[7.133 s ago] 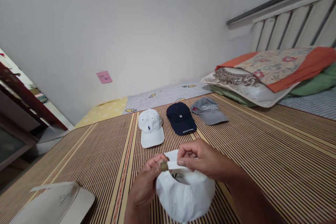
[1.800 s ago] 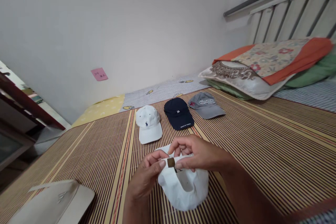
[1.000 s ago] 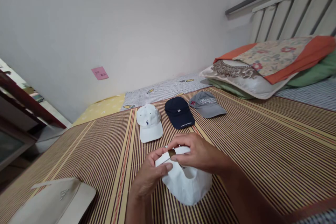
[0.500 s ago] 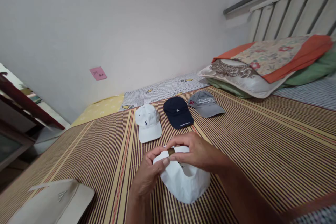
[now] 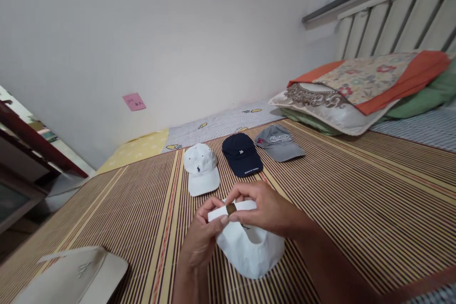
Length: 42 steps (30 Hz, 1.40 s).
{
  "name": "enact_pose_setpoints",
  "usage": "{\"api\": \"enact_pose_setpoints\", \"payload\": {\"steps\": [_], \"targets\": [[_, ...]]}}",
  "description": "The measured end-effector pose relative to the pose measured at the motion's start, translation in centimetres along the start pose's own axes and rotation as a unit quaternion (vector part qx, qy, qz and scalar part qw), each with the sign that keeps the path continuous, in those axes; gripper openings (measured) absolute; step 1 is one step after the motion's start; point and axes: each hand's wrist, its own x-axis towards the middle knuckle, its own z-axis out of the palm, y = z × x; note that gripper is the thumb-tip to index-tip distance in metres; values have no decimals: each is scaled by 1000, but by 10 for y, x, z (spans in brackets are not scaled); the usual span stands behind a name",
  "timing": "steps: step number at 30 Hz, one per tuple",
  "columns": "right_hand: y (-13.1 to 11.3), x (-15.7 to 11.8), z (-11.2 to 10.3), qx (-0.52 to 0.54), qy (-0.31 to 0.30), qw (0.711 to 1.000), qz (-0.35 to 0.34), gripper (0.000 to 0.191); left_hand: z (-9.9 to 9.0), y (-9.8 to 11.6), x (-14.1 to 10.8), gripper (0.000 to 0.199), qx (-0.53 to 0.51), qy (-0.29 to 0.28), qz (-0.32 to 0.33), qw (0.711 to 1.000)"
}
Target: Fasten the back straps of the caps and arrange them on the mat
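Centrally, both hands (image 5: 231, 221) clamped on the white cap's strap (image 5: 218, 213), mat edge (image 5: 142, 154) well beyond.

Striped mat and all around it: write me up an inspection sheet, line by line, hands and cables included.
Surface: striped mat, lying flat where visible.
Things in hand: held white cap, back opening toward the camera; strap passes through a brownish clasp.
Other items: embroidered white cap, navy cap and gray cap in a row beyond the hands; beige item at lower left, cut off by the frame.
Hands: left hand and right hand pinch the strap on either side of the clasp.
Cables: nothing seen.
Surroundings: wall with pink note; pillow under floral cloth.
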Motion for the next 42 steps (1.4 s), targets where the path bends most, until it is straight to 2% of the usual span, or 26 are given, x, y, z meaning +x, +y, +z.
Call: {"api": "enact_pose_setpoints", "payload": {"steps": [7,11,14,19,22,27,30,34,42], "targets": [[5,0,4,43,0,999,8,18,-2,-5,2,41,-63,-12,-9,998],[1,0,3,12,30,999,-27,14,1,-10,6,38,-90,-3,-29,995],[-1,0,-1,7,11,999,-52,15,3,-10,6,36,-79,-8,-30,996],[8,-1,-7,34,-42,998,-26,23,3,-5,4,39,-30,2,-21,999],[14,0,-6,49,-51,997,-11,24,6,-2,2,44,4,-7,-18,1000],[20,0,-9,104,-55,993,10,25,9,0,1,47,32,16,-11,999],[25,-1,-19,145,-48,988,23,27,9,1,1,48,18,30,-9,999],[30,-3,-30,138,-68,987,43,32,9,1,1,46,-16,55,-1,998],[31,-4,-30,163,-51,984,53,26,7,-5,1,39,-36,45,-1,998]]}}
